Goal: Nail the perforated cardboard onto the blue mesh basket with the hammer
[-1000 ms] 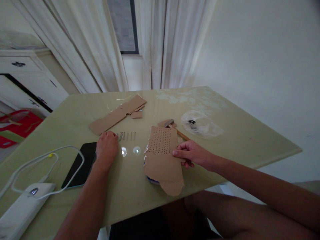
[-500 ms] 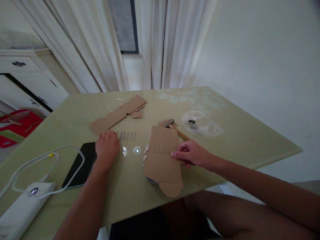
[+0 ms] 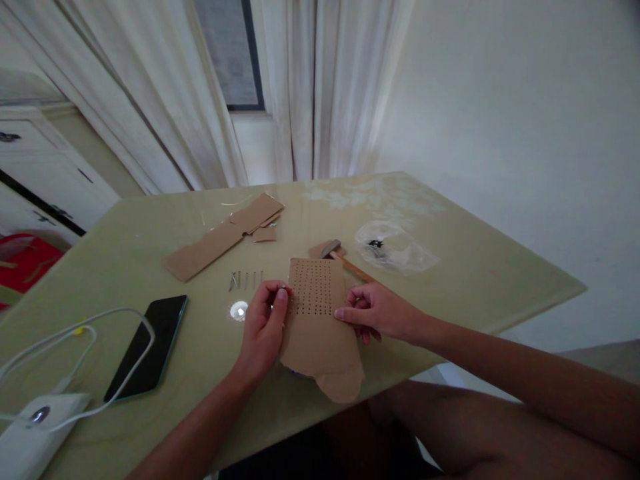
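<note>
A piece of brown cardboard [image 3: 320, 347] with rows of small punched holes over its far half lies in front of me, raised on something mostly hidden beneath it. My right hand [image 3: 367, 312] pinches its right edge between thumb and fingers. At the left edge my left hand [image 3: 265, 323] is closed, thumb against forefinger, with the small grey end of a nail [image 3: 284, 287] showing at the tips. Several more nails [image 3: 246, 280] lie in a loose row left of the cardboard. Just beyond it rests a hammer [image 3: 331, 249], its wooden handle running toward my right hand.
Torn cardboard strips [image 3: 225, 240] lie at the back left. A clear plastic bag [image 3: 400, 250] with small dark pieces sits at the back right. On the left are a phone [image 3: 150, 343], a white cable [image 3: 107, 313] and a white power strip [image 3: 45, 427].
My left hand has moved right, from the row of nails to the cardboard's left edge, with a nail in its fingertips. My right hand still pinches the cardboard. The view has shifted slightly.
</note>
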Available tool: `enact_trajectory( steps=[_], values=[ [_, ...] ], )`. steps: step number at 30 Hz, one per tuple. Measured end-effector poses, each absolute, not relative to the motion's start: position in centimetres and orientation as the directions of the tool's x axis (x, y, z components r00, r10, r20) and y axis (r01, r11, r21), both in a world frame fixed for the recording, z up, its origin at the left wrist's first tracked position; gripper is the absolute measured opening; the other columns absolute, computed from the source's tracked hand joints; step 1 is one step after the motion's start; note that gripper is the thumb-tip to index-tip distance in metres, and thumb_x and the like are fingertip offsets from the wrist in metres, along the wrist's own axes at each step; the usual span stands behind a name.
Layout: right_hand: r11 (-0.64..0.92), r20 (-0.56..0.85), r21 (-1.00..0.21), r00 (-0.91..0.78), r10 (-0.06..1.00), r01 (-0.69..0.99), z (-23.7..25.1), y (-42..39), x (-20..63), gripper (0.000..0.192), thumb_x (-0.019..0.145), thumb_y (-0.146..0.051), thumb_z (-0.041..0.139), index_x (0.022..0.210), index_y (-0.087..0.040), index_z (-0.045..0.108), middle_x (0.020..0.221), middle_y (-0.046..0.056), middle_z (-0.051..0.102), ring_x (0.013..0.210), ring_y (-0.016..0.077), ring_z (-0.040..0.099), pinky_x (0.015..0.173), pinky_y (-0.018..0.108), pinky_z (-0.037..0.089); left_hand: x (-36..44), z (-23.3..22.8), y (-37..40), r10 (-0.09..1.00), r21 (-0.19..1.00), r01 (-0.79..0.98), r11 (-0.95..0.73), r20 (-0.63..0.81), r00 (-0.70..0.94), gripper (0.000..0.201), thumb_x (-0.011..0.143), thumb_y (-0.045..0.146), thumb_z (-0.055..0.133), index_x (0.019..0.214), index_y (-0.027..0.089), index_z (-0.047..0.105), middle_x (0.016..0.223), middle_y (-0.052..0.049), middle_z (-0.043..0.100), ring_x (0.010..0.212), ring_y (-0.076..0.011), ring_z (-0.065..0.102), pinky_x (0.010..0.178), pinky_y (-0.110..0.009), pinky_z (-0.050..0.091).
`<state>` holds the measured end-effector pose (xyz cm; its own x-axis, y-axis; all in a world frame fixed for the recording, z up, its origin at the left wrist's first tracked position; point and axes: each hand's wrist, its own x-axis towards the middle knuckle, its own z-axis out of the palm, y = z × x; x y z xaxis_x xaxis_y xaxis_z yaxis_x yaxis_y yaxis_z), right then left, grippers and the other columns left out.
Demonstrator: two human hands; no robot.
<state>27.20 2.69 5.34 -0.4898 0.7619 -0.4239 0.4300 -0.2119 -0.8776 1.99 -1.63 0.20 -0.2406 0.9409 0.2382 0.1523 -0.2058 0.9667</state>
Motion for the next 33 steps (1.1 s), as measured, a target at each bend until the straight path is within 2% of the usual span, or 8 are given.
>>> enact_trajectory(
  steps=[4,9,17,19,22,25,27,33],
  values=[
    [-0.234,-0.420,-0.886,-0.476,0.773,0.401,5.2,1.9,26.6,0.060,0.080,-0.074,0.085,0.086,-0.024,0.052,0.060,-0.003,0.068,0.045,0.0133,0.063,0.040,0.023,0.050,3.1,-0.2,-3.1,0.939,0.983,0.081,-0.163,0.180,-0.292,0.027,0.108,0.050,0.060,0.100,0.026,0.070,0.099,-0.004,0.070,0.092,-0.0208,0.065,0.083,-0.031,0.055],
    [-0.226,-0.382,-0.889,-0.372,0.846,0.398,4.8,1.3,26.0,0.067,0.068,-0.067,0.098,0.091,-0.024,0.052,0.083,0.000,0.068,0.062,0.0183,0.070,0.041,0.028,0.056,3.3,-0.4,-3.2,0.907,0.978,0.108,-0.179,0.207,-0.366,0.027,0.111,0.051,0.056,0.101,0.028,0.068,0.102,-0.003,0.067,0.094,-0.0205,0.063,0.086,-0.030,0.053],
    [-0.071,-0.206,-0.865,-0.221,0.953,0.497,4.6,3.3,25.1,0.061,0.072,-0.064,0.097,0.097,-0.023,0.060,0.084,0.003,0.066,0.073,0.0195,0.063,0.053,0.029,0.046,4.4,-0.7,-1.9,0.819,0.974,0.100,-0.205,0.227,-0.527,0.028,0.110,0.054,0.055,0.102,0.027,0.060,0.100,-0.003,0.065,0.091,-0.0199,0.063,0.080,-0.029,0.053],
    [-0.081,-0.216,-0.880,-0.244,0.945,0.467,4.7,3.9,25.0,0.062,0.070,-0.063,0.099,0.097,-0.023,0.061,0.081,0.002,0.067,0.071,0.0183,0.062,0.053,0.028,0.044,4.3,-0.7,-1.9,0.821,0.971,0.098,-0.217,0.236,-0.520,0.028,0.110,0.054,0.056,0.103,0.027,0.062,0.098,-0.002,0.064,0.086,-0.0192,0.061,0.075,-0.028,0.051],
    [-0.141,-0.260,-0.929,-0.330,0.907,0.343,5.1,4.6,25.3,0.060,0.069,-0.065,0.097,0.091,-0.022,0.061,0.071,-0.002,0.065,0.058,0.0130,0.057,0.049,0.026,0.040,3.4,-0.6,-1.9,0.814,0.958,0.161,-0.235,0.285,-0.506,0.026,0.109,0.052,0.058,0.108,0.027,0.067,0.091,0.000,0.062,0.074,-0.0181,0.053,0.066,-0.029,0.044],
    [-0.182,-0.267,-0.952,-0.378,0.886,0.245,5.7,5.0,26.0,0.057,0.070,-0.067,0.095,0.084,-0.021,0.064,0.063,-0.004,0.062,0.052,0.0091,0.051,0.047,0.024,0.037,1.8,-0.3,-1.5,0.763,0.918,0.281,-0.280,0.390,-0.516,0.023,0.108,0.047,0.063,0.109,0.025,0.071,0.099,-0.002,0.068,0.076,-0.0179,0.053,0.070,-0.030,0.044],
    [-0.189,-0.263,-0.957,-0.381,0.886,0.221,6.0,5.1,26.4,0.055,0.071,-0.065,0.095,0.083,-0.019,0.067,0.062,-0.004,0.061,0.052,0.0084,0.052,0.048,0.023,0.038,1.0,-0.2,-1.1,0.742,0.904,0.299,-0.306,0.423,-0.520,0.022,0.105,0.046,0.066,0.109,0.025,0.071,0.105,-0.003,0.072,0.079,-0.0180,0.056,0.074,-0.031,0.045],
    [-0.238,-0.304,-0.950,-0.423,0.853,0.203,5.7,4.9,26.6,0.055,0.072,-0.066,0.094,0.082,-0.018,0.071,0.063,-0.003,0.062,0.054,0.0086,0.054,0.048,0.023,0.040,0.3,0.2,-0.6,0.768,0.891,0.329,-0.314,0.442,-0.464,0.022,0.101,0.047,0.072,0.104,0.025,0.075,0.090,-0.001,0.068,0.076,-0.0182,0.054,0.071,-0.031,0.045]
  ],
)
